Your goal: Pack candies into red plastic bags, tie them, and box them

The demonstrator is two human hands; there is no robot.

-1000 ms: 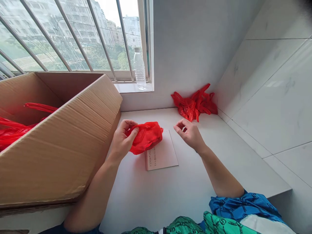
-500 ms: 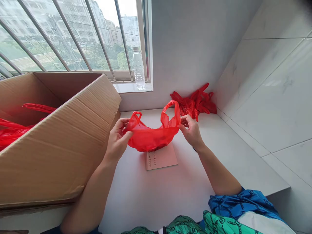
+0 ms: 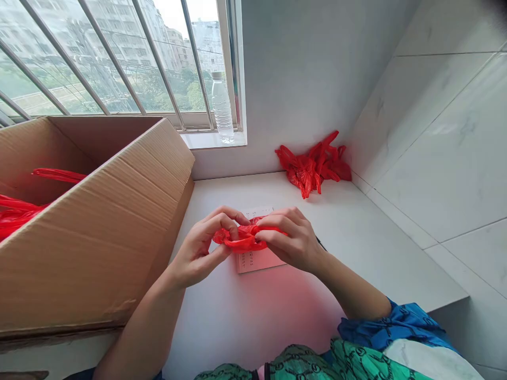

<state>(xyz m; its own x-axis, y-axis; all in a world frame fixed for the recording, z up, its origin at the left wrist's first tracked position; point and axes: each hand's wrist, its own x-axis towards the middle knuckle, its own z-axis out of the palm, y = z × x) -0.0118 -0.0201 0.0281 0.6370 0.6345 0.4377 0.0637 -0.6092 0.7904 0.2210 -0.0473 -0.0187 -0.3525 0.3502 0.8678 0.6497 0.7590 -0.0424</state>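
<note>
A red plastic bag [image 3: 244,244] is bunched between my two hands, above the white tabletop [image 3: 229,316]. My left hand [image 3: 206,245] pinches its left end, with the thumb below and the fingers curled over. On the other side, my right hand [image 3: 291,237] grips the bag with bent fingers, the palm turned down. Beneath the bag lies a pale notebook [image 3: 263,259] with small dark writing, partly hidden by the bag and my hands. Part of a thin black object [image 3: 321,244] shows beside my right wrist.
On the left stands a large open cardboard box [image 3: 99,237] with red bags [image 3: 19,216] inside. More crumpled red bags [image 3: 312,163] lie against the back wall. A clear water bottle [image 3: 222,111] is on the sill of the barred window.
My hands have come closer together and a little lower. The bag, earlier spread wide with its handle loops up, is now gathered into a small bunch.
</note>
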